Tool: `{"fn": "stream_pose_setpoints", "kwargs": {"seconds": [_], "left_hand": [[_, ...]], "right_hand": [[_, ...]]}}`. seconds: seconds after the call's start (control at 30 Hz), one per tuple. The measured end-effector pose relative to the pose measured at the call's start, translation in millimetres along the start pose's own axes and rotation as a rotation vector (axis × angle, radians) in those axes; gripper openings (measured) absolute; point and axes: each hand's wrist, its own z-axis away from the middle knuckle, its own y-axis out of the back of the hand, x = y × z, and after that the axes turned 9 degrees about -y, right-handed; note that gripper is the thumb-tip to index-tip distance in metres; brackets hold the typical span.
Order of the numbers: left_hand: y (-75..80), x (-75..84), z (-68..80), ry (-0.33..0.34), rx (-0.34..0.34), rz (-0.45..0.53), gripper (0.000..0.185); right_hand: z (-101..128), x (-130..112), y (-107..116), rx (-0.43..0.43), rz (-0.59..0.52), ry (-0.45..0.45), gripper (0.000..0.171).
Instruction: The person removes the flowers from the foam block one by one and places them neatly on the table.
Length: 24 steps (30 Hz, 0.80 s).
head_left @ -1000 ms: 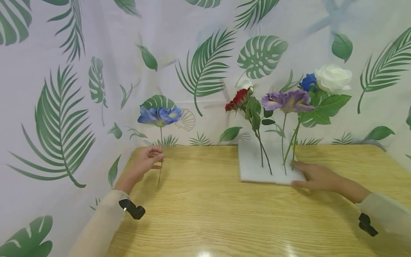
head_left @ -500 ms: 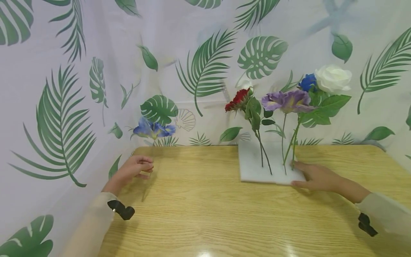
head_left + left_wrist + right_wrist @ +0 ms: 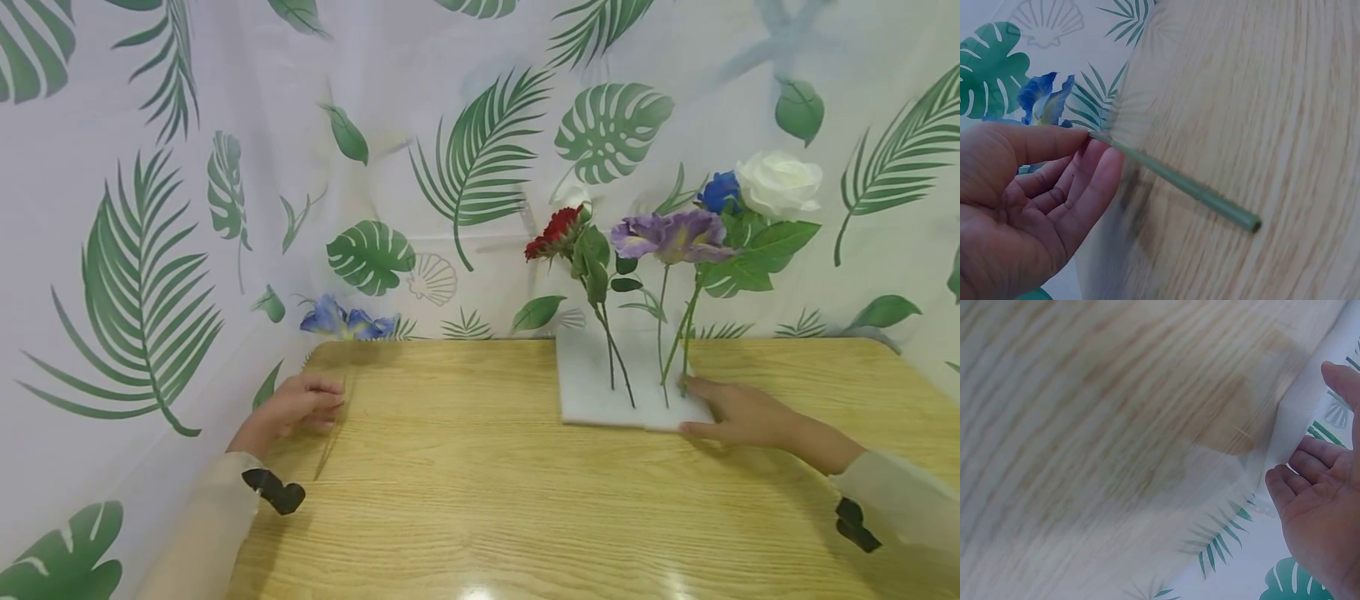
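My left hand [image 3: 296,404] pinches the thin stem of a blue iris [image 3: 327,317] between thumb and fingertips, over the left side of the table. The bloom tilts toward the back wall; in the left wrist view the green stem [image 3: 1200,194] runs out past the fingers to its cut end. On the right, my right hand [image 3: 742,412] holds the right corner of a white foam board [image 3: 592,407], thumb along the front and fingers at the side. Stuck upright in the board are a red flower [image 3: 557,233], a purple iris [image 3: 670,237], a white rose [image 3: 780,183] and a blue flower [image 3: 721,192].
A wood-grain table [image 3: 480,492] lies below both hands. Behind and to the left hangs a white cloth [image 3: 285,100] printed with green leaves, close along the table's back edge. Another small white bloom [image 3: 573,198] shows behind the red flower.
My left hand has moved left and slightly toward me with the blue iris, whose bloom has dropped lower and tilted. The right hand and foam board have stayed put.
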Motion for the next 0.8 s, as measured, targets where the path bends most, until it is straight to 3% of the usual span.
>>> {"fn": "stream_pose_setpoints", "kwargs": {"seconds": [0.2, 0.47, 0.8], "left_hand": [[-0.3, -3.5, -0.7, 0.056, -0.013, 0.0, 0.04], [-1.6, -4.2, -0.5, 0.123, 0.023, 0.062, 0.042], [-1.6, -3.1, -0.4, 0.129, 0.054, -0.007, 0.043]], "right_hand": [[-0.8, 1.5, -1.4, 0.001, 0.004, 0.001, 0.082], [-0.2, 4.0, -4.9, 0.027, 0.015, 0.025, 0.081], [-0.6, 4.0, -3.8, 0.029, 0.015, 0.018, 0.081]]}}
